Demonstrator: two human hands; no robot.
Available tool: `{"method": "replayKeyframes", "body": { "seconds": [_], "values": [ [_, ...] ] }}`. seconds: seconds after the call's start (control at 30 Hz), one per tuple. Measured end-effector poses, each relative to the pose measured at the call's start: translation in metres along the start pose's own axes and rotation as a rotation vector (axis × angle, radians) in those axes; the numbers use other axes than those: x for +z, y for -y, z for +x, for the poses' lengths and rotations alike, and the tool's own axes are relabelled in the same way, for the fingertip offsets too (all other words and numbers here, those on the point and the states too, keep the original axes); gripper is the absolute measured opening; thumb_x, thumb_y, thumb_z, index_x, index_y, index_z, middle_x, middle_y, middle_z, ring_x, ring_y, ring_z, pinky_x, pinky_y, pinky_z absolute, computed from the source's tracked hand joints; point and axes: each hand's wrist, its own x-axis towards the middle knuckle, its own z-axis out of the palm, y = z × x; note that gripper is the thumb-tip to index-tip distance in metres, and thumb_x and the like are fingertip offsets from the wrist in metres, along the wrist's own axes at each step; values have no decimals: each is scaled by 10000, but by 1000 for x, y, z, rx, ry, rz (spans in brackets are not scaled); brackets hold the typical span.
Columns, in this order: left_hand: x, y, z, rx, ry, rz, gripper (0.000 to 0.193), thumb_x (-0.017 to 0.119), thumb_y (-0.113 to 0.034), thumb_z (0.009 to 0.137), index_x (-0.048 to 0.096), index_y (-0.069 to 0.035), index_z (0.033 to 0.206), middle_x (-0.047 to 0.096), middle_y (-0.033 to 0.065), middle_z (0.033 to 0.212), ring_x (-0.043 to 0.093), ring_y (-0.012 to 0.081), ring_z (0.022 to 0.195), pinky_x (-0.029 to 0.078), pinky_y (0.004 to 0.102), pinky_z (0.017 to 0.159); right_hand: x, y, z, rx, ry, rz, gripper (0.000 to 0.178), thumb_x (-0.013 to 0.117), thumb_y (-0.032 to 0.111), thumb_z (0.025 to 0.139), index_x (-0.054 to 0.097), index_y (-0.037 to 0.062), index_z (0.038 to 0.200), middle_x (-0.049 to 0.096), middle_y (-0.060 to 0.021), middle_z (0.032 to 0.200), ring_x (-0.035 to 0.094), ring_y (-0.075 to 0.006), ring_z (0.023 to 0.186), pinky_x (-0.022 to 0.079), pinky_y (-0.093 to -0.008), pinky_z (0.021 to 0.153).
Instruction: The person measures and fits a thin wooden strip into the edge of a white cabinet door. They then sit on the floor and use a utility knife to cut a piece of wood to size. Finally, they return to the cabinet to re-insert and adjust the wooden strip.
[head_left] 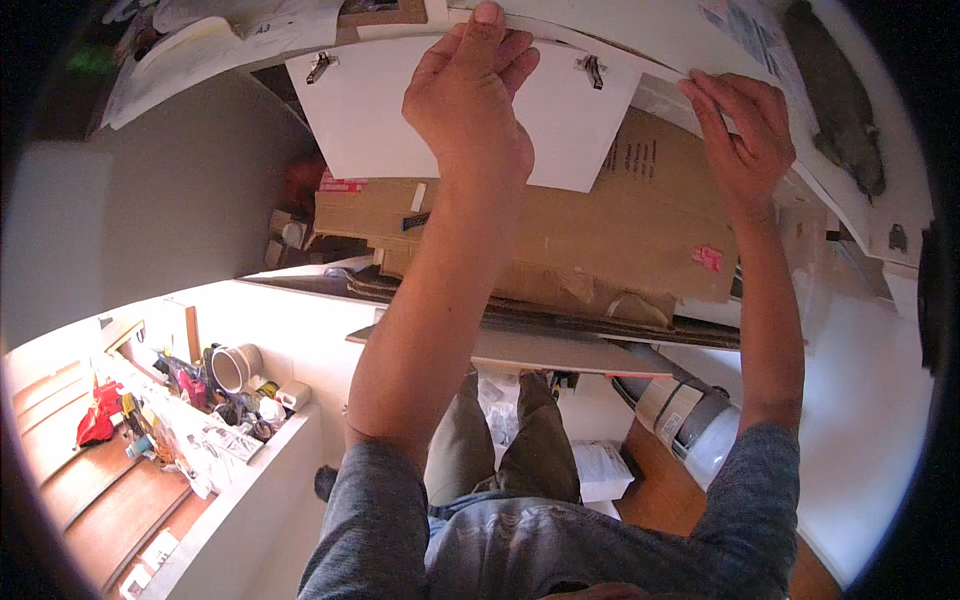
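My left hand is raised at the top centre, fingers curled, its thumb pressed on the near edge of a large white sheet. Farther right, my right hand pinches that same edge between thumb and fingertips. Below the edge hangs a smaller white paper, partly hidden by my left wrist. One black binder clip grips its top left, and another binder clip its top right. Behind my forearms is a brown cardboard sheet.
A dark grey, elongated object lies at the upper right. Drawn-on paper hangs over the upper left. A grey panel stands at left. Lower left, a white pot sits among clutter behind a low white wall.
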Motion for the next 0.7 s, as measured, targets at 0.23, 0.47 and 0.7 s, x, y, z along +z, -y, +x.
{"method": "replayKeyframes", "body": {
  "seconds": [0.23,0.47,0.7],
  "values": [
    [-10,2,7,-40,196,-206,157,706,-192,900,651,-46,880,615,24,770,604,134,731,549,273,733,-1,1,2,30,28,-10,203,805,91,743,750,120,936,687,-37,870,639,-185,804,524,-303,710],
    [-26,8,23,-65,325,-309,161,698,-195,907,635,-68,830,573,0,737,572,125,698,536,272,735,-3,3,1,87,75,-69,185,805,98,751,758,127,928,694,-28,888,647,-168,829,529,-300,725],
    [-40,4,33,93,332,-205,170,685,-197,921,635,-53,847,567,6,742,561,117,712,512,261,735,-1,-3,-2,88,57,2,168,803,110,765,764,132,927,697,-17,898,646,-155,826,529,-296,732]
  ]
}}
